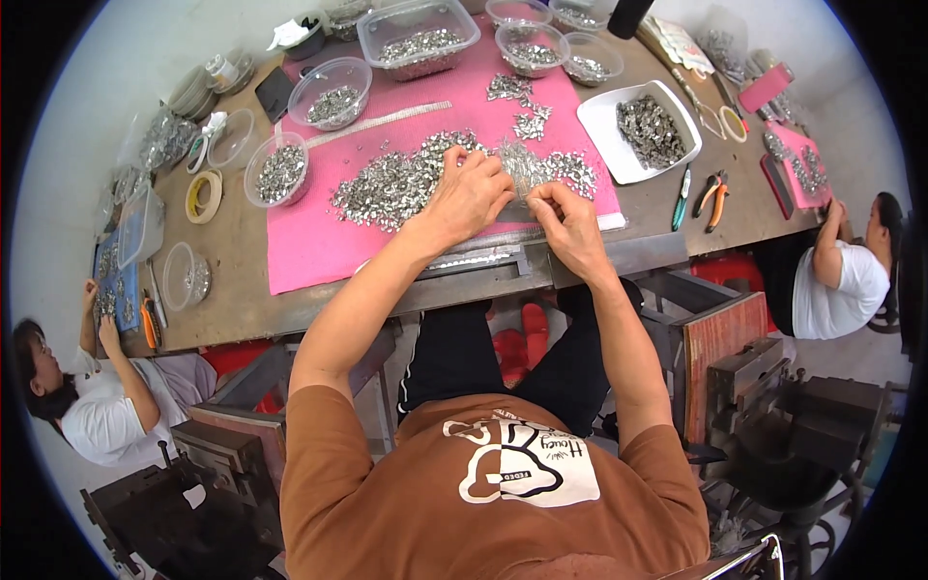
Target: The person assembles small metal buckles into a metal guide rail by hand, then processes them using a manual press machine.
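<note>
My left hand (469, 190) reaches over the right side of a heap of small shiny metal pieces (391, 188), its fingers curled down and pressed together. Whatever lies between those fingertips is hidden. Just to its right, my right hand (568, 227) holds thumb and forefinger in a pinch; anything in it is too small to name. Between the hands and beyond them lies a patch of thin silvery pieces (522, 166). More metal pieces (578, 174) spread beside it. All of this rests on a pink mat (300, 253) at the table's front edge.
Clear tubs of metal pieces, such as a round tub (279, 171) and a rectangular tub (419, 39), stand left and behind. A white tray (638, 135) of darker pieces sits right, near orange-handled pliers (716, 203). A tape roll (203, 197) lies left. Other people work at both sides.
</note>
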Available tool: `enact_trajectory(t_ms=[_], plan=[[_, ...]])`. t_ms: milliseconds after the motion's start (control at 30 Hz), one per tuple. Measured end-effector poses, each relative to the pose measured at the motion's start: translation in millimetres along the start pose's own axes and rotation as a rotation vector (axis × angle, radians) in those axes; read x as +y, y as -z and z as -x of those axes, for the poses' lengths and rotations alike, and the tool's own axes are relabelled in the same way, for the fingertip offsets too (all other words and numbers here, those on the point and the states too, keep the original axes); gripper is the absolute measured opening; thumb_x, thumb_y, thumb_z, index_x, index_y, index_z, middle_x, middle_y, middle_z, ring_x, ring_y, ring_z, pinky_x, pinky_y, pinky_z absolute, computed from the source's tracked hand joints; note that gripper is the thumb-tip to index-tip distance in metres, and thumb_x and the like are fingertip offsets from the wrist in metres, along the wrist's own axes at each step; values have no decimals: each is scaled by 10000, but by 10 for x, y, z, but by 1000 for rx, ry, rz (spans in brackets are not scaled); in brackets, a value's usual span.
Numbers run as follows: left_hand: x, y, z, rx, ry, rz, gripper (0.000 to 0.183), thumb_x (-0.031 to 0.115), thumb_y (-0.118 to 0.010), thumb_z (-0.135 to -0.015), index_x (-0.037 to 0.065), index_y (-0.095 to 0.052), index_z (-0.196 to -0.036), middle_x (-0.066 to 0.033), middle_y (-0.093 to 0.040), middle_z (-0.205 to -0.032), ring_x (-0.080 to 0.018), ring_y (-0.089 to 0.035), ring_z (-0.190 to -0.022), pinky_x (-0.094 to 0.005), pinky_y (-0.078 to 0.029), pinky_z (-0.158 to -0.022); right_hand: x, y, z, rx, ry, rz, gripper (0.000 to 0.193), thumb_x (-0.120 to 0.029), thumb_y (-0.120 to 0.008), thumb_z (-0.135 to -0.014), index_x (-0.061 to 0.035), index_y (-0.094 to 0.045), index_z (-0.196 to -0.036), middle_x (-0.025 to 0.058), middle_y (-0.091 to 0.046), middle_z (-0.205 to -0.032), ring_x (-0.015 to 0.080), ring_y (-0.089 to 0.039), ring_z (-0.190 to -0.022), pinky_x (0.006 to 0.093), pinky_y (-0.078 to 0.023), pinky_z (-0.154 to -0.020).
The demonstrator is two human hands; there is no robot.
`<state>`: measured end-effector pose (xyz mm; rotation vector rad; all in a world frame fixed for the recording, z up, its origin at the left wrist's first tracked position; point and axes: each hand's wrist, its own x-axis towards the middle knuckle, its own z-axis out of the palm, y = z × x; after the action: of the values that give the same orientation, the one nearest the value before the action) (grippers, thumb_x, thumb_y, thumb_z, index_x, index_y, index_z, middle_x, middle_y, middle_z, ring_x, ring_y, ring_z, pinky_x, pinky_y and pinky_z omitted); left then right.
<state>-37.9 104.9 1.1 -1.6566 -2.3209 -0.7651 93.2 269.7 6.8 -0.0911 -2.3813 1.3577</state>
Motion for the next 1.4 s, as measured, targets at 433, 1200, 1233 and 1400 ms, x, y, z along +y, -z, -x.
enact_trajectory(t_ms=[433,1200,1233,1400], plan=[[39,-5,47,-45,228,265,150,206,-624,-955,72,-681,-921,-67,-632,-855,-244,-581,-876,-411,-355,-882,107,-43,138,-46,-180,-339,120,-121,-566,-1062,-19,-595,-1006,0,-626,-865,60,-549,-767,223,-468,-715],[703,138,836,312,214,203,142,-22,-678,-858,-17,-588,-968,-169,-586,-948,-358,-570,-866,-440,-469,-767,-210,-374,435,-14,407,248,127,-14,-667,-886,-36,-565,-958,110,-585,-912,316,-564,-854,416,-431,-778],[706,142,841,306,210,207,147,-23,-680,-856,-20,-589,-972,-171,-585,-949,-361,-570,-867,-440,-471,-768,-207,-381,439,-16,415,277,130,-19,-670,-883,-38,-566,-958,109,-585,-914,312,-566,-857,414,-430,-778],[699,144,843,304,190,198,161,-29,-687,-848,-24,-593,-979,-170,-583,-955,-361,-569,-872,-436,-477,-766,-225,-393,444,-11,453,361,142,-16,-676,-870,-36,-577,-970,104,-594,-928,306,-578,-864,419,-436,-785]])
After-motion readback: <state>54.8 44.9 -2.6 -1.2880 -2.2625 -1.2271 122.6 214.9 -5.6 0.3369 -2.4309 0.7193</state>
